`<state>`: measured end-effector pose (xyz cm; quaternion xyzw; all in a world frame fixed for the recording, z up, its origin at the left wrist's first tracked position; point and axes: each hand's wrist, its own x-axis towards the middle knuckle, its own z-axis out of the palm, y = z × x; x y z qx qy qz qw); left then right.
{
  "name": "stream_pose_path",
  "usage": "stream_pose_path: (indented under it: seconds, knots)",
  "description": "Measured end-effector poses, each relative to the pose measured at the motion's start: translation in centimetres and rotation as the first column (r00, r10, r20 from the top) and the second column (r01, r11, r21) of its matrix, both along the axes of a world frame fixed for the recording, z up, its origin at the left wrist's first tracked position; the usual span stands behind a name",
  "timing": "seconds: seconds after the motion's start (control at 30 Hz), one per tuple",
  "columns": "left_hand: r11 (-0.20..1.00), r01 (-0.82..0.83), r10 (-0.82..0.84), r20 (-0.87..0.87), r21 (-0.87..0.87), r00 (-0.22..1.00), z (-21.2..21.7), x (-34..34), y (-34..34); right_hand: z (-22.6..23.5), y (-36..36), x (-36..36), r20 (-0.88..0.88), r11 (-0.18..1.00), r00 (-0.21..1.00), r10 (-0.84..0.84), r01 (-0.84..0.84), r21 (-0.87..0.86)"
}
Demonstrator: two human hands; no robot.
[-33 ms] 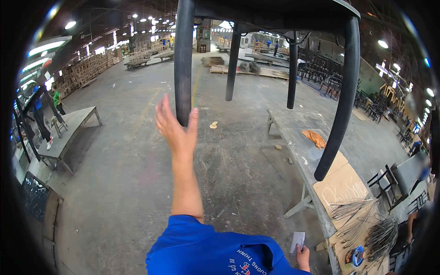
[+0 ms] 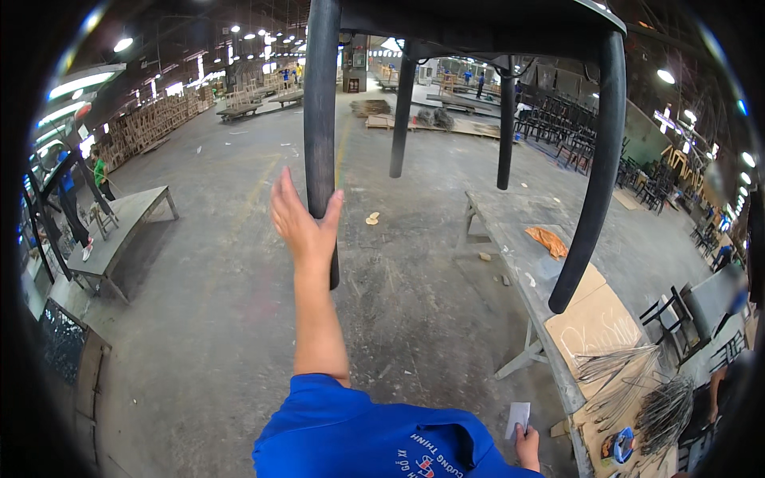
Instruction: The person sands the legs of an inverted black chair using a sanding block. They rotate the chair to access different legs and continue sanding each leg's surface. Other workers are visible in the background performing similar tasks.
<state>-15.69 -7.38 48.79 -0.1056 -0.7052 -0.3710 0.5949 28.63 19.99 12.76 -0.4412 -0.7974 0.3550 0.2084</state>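
A black chair hangs above the floor, its seat [image 2: 470,28] cut off by the top edge, with its legs pointing down. My left hand [image 2: 304,227] is raised against the near-left leg [image 2: 320,103]. Its thumb and fingers are spread on either side of the leg, not closed round it. Low at the right of my body, my right hand [image 2: 527,447] pinches a folded white sheet [image 2: 517,417], whose material I cannot make out. The near-right leg [image 2: 594,183] reaches down in front of a long table.
The long grey table [image 2: 518,215] at the right bears an orange cloth [image 2: 547,240], cardboard [image 2: 594,323] and bundled wires [image 2: 666,414]. At the left stands a low grey platform [image 2: 131,219], with people nearby. Stacked dark chairs [image 2: 558,127] fill the far right.
My left hand has shifted very slightly left, and the lower end of the near-left leg now shows below it. My right hand and the white sheet have stayed put.
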Motion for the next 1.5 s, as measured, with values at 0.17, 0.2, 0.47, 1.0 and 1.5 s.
stream_pose_path:
  seconds: [0.17,0.2,0.47,1.0,1.5]
  knots:
    - [0.251,0.789,-0.964,0.22,0.561,0.15,-3.8,0.6,-0.9,0.9,1.0,-2.0,0.066,0.996,0.996,0.054,-0.058,0.061]
    - [0.185,0.785,-0.973,0.223,0.591,0.061,-4.5,0.9,-0.7,1.1,1.1,-2.6,0.061,0.996,0.996,0.069,-0.072,0.047]
    - [-0.662,0.452,-0.497,0.101,0.598,-0.862,-9.3,2.6,6.3,0.6,0.7,-5.0,0.057,0.994,0.995,0.088,-0.084,-0.067]
    - [-0.737,0.344,-0.269,0.215,0.581,-0.939,-11.9,6.9,22.9,1.5,-1.7,1.8,0.005,0.988,0.991,-0.134,0.134,-0.079]
    - [-0.418,0.709,-0.661,0.346,0.568,-0.666,-12.2,7.7,28.1,1.2,-1.6,1.4,0.052,0.983,0.988,-0.145,0.15,-0.108]
